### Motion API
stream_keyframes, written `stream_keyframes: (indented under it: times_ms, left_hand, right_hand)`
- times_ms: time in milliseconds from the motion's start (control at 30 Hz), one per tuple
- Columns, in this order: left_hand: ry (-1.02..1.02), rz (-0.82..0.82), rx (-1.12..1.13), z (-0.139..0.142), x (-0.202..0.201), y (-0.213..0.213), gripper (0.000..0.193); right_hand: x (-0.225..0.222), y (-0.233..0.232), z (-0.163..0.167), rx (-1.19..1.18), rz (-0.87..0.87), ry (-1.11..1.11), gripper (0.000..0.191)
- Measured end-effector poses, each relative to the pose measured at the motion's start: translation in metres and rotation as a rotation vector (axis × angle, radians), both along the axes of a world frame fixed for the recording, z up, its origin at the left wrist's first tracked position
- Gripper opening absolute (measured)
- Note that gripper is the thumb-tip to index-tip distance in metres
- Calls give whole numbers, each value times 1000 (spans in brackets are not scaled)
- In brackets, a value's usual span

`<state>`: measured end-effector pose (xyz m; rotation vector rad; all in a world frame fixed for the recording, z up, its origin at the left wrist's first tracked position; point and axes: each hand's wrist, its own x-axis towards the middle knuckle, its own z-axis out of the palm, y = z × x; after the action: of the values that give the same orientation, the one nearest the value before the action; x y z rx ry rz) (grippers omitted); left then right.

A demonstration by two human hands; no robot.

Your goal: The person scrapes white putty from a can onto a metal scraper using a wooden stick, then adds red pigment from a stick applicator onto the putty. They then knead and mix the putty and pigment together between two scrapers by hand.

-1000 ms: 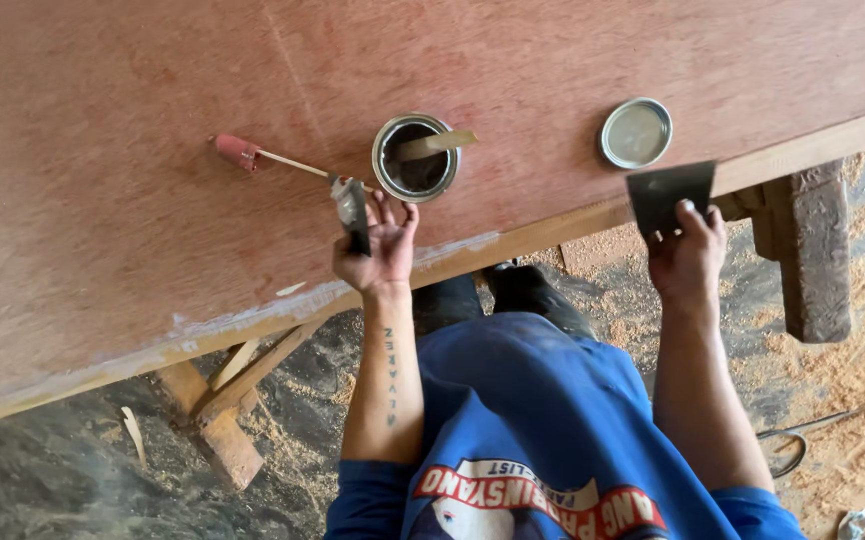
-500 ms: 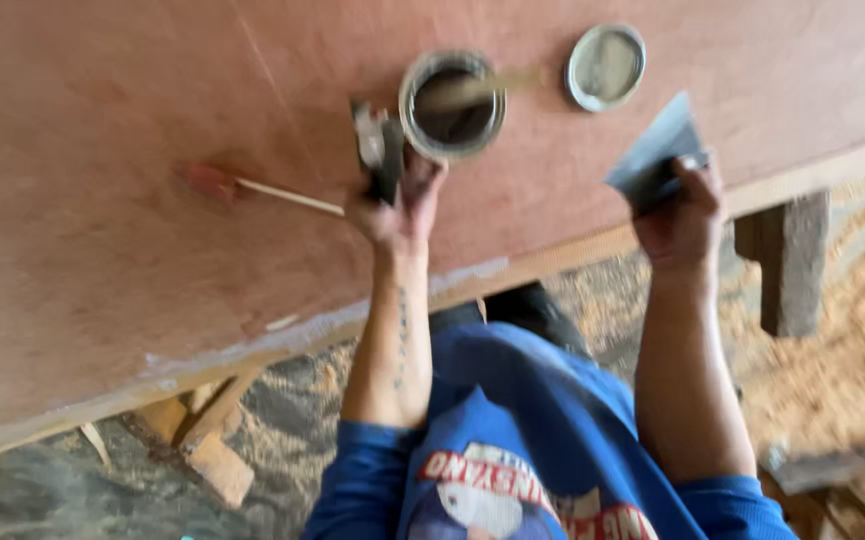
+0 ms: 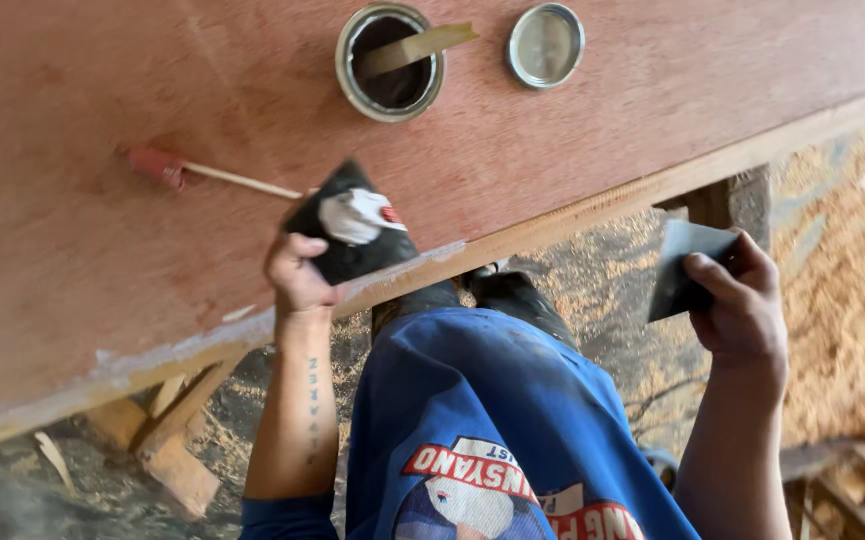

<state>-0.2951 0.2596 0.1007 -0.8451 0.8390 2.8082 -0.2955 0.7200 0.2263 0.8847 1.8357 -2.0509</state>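
- The left hand [image 3: 297, 275] is raised at the edge of the reddish-brown plywood surface [image 3: 72, 250], forearm upright, fingers curled and clenched around a dark flat putty scraper [image 3: 347, 225] that carries a dab of pale filler on its blade.
- That scraper is tilted, its blade lying over the near edge of the surface, where a whitish streak of filler runs along the rim.
- The right hand [image 3: 742, 305] is held off the surface, out beyond its edge and above the sawdust-covered ground [image 3: 852, 300]; its forearm rises from the lower right and the fingers grasp a second dark flat scraper blade [image 3: 682, 270], thumb across its face.
- An open round metal tin [image 3: 389, 62] with dark contents stands on the surface, well above the left hand, with a flat wooden stir stick [image 3: 417, 48] resting across its mouth.
- The tin's round metal lid [image 3: 545, 45] lies just beside it, to its right.
- A thin wooden stick with a red end [image 3: 207, 175] lies on the surface, its near end hidden behind the left-hand scraper.
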Motion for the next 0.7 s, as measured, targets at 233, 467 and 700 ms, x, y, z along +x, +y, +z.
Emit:
stream_keyframes:
  times_ms: [233, 467, 700]
  left_hand:
    - [363, -393, 64, 81, 32, 83, 38]
    - [279, -528, 194, 171, 58, 170, 51]
    - [369, -569, 167, 208, 89, 217, 49]
  right_hand:
    - [3, -28, 48, 512, 551, 449, 41]
    - [40, 4, 153, 738, 772, 685, 55]
    - [67, 22, 186, 869, 791, 479, 62]
